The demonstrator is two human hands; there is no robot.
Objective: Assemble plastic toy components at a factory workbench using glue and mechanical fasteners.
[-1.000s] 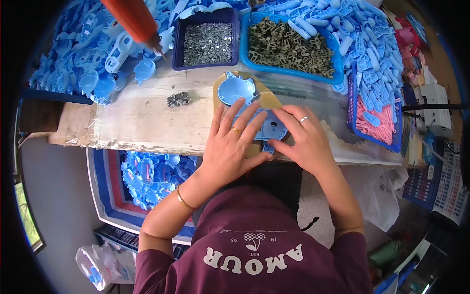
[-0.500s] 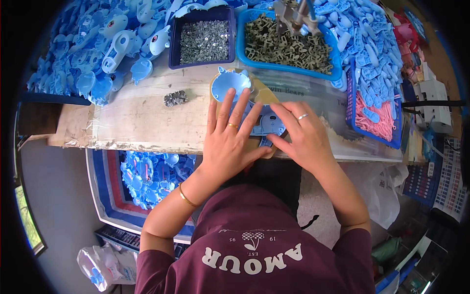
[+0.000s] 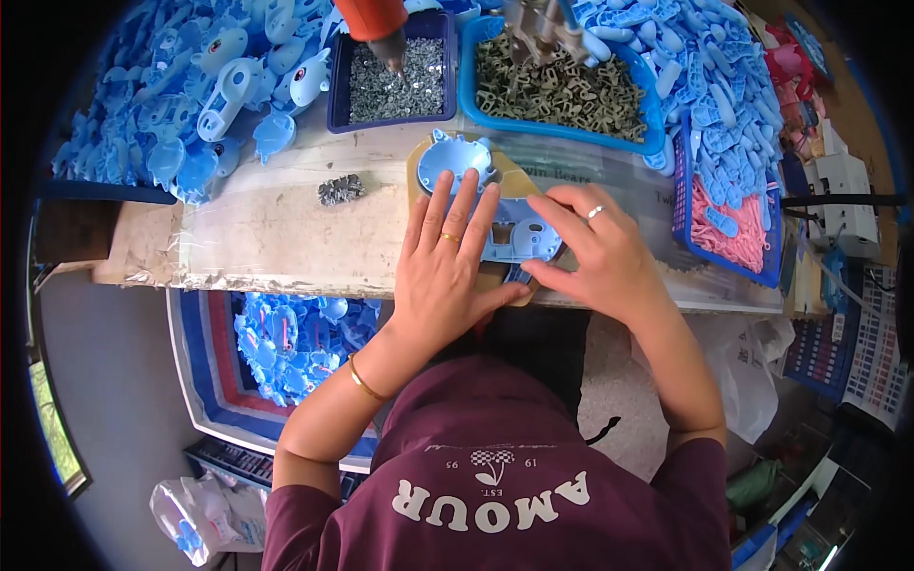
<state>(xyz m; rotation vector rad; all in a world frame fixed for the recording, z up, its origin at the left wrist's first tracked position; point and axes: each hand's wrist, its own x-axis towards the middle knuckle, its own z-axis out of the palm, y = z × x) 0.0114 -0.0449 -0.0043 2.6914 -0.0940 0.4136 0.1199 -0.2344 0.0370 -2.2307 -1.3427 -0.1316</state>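
Note:
A light blue plastic toy shell point(image 3: 455, 164) lies in a tan fixture point(image 3: 524, 185) at the table's front, its bowl-shaped end facing up. My left hand point(image 3: 447, 252) rests flat over its middle with fingers stretched out, hiding that part. Curved around the shell's rounded near end, my right hand point(image 3: 605, 249) has thumb and forefinger apart, touching or close to its edge. Above the bin of small metal pieces, a red tool with a grey, pointed tip point(image 3: 388, 52) hangs down. Neither hand holds the tool.
Small grey metal parts fill a dark bin point(image 3: 338, 119); a blue basket point(image 3: 562, 140) holds brownish clips. Blue shells point(image 3: 228, 95) heap at left, slim blue pieces point(image 3: 724, 105) at right. Pink parts point(image 3: 728, 233) lie in another basket. A metal cluster point(image 3: 341, 189) sits on the table.
The red tool has come into view from above. The toy shell and fixture have shifted slightly, and my right hand has moved a little to the right.

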